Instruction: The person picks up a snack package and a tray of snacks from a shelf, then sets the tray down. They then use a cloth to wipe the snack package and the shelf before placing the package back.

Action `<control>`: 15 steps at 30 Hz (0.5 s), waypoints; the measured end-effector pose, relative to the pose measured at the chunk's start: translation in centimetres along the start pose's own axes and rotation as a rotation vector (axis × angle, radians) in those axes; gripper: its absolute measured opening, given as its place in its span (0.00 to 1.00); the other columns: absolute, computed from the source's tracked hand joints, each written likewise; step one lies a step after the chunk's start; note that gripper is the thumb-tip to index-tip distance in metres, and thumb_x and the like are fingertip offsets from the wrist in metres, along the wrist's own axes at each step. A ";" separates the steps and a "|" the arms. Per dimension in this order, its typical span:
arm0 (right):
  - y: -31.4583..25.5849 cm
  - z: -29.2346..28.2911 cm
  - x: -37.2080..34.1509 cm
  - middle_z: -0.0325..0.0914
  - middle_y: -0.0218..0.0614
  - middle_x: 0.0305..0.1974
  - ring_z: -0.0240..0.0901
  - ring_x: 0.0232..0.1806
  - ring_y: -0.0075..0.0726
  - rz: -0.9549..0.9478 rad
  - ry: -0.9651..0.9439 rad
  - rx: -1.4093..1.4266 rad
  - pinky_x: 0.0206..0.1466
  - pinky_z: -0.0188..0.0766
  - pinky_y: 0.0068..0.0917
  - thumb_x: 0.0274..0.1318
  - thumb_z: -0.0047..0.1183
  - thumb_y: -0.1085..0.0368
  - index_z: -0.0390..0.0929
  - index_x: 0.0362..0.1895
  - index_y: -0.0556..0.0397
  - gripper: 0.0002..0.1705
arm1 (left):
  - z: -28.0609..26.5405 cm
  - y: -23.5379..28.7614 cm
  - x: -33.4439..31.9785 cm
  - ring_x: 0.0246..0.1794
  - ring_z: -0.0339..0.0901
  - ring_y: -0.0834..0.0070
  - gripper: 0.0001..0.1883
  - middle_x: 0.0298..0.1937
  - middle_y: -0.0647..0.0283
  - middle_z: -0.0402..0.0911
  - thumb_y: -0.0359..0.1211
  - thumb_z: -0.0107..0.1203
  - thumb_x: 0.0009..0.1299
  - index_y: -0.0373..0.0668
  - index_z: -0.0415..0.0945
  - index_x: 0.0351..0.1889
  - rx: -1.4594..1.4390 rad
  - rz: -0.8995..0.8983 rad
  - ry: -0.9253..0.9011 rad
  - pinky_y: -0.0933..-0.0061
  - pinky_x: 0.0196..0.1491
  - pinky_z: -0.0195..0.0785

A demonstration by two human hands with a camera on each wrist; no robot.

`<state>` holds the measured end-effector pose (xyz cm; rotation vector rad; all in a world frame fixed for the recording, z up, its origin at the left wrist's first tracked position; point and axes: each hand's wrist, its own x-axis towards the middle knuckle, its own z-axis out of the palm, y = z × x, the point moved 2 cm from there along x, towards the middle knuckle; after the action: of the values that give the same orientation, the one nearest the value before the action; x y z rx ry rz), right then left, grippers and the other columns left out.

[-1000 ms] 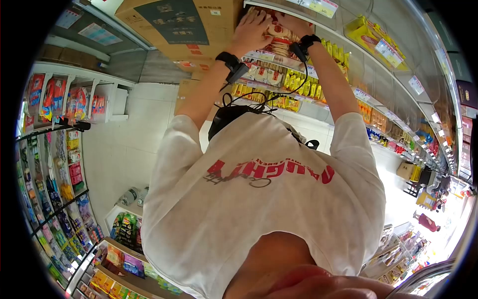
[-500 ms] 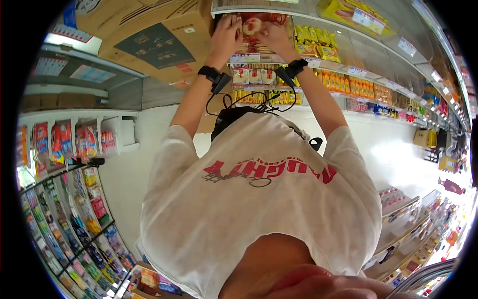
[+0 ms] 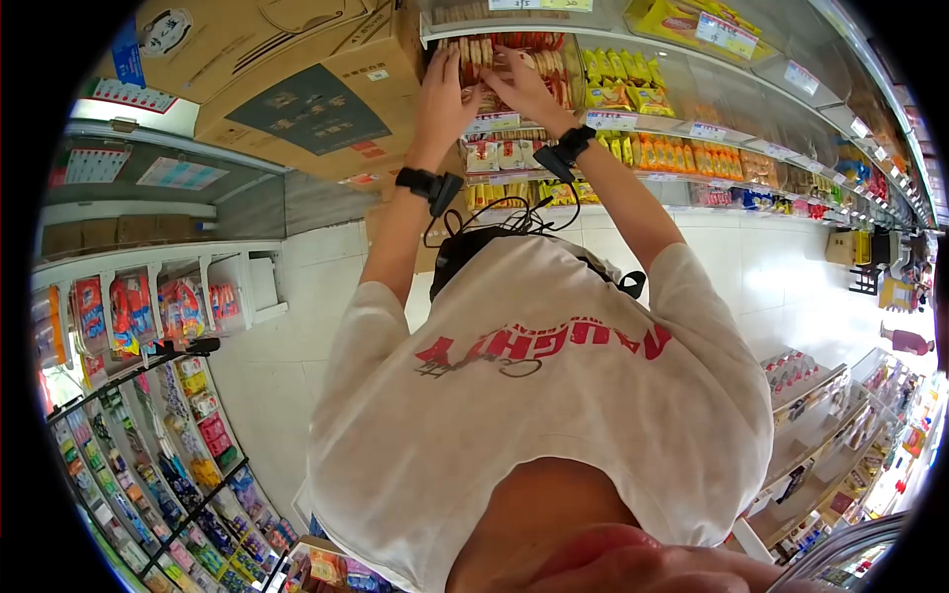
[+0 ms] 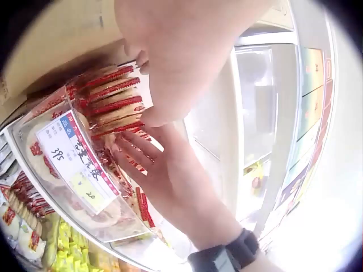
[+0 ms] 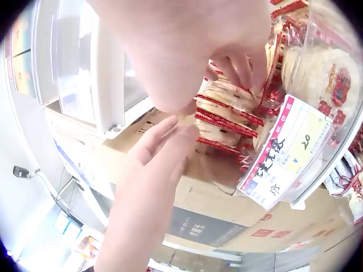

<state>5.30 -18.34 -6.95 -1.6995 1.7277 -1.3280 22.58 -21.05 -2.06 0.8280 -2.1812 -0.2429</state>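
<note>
On shelf (image 4: 29,173), left hand (image 3: 445,107) straight-fingered at row's end; right hand (image 3: 526,93) fingers apart over cakes (image 3: 476,52). I see no grip. Flat cake gone since half-second ago: probably back upright in row. Carton (image 3: 308,111) beside left hand.

This is a shop, apparently a grocery or convenience store. In the head view, a tiered snack shelf (image 3: 657,125) edged with printed price labels (image 3: 727,37) runs from one to three o'clock, stocked with yellow snack packets (image 3: 650,102). Bagged goods (image 3: 181,308) sit at nine o'clock, rows of small packaged goods (image 3: 213,435) at eight, more shelving (image 3: 803,453) at four. At nine o'clock in the left wrist view, a handwritten price card (image 4: 74,161) reads 20.
</note>
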 end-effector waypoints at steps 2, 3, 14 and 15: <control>-0.1 -0.2 -0.1 0.72 0.64 0.61 0.74 0.62 0.61 0.001 0.004 -0.009 0.60 0.74 0.44 0.65 0.55 0.43 0.61 0.70 0.63 0.43 | -0.9 0.2 -1.1 0.62 0.72 0.47 0.27 0.67 0.43 0.69 0.33 0.62 0.69 0.35 0.69 0.65 -0.053 0.002 0.011 0.56 0.61 0.70; -0.3 0.0 -0.2 0.73 0.64 0.60 0.75 0.61 0.61 0.009 0.015 -0.010 0.59 0.75 0.44 0.65 0.55 0.43 0.63 0.69 0.63 0.42 | -1.2 0.3 -1.7 0.58 0.75 0.47 0.26 0.66 0.44 0.71 0.33 0.62 0.69 0.36 0.71 0.64 -0.082 0.003 0.014 0.58 0.59 0.71; 3.7 -1.5 -0.1 0.71 0.59 0.62 0.67 0.66 0.61 0.062 0.223 -0.541 0.66 0.67 0.52 0.62 0.53 0.50 0.73 0.60 0.61 0.30 | -5.4 -0.3 -5.0 0.58 0.76 0.51 0.19 0.59 0.49 0.77 0.30 0.59 0.71 0.38 0.74 0.59 -0.334 -0.158 -0.130 0.60 0.59 0.70; 4.2 -1.3 -0.3 0.70 0.59 0.64 0.64 0.69 0.60 0.018 0.232 -0.762 0.69 0.64 0.53 0.61 0.53 0.50 0.74 0.60 0.61 0.31 | -5.5 -0.2 -5.1 0.59 0.75 0.50 0.19 0.60 0.49 0.77 0.30 0.58 0.71 0.39 0.74 0.59 -0.343 -0.142 -0.128 0.60 0.59 0.70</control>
<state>1.94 -18.36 -9.75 -1.9287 2.6078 -0.9293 29.16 -17.50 -1.40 0.7869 -2.1155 -0.7364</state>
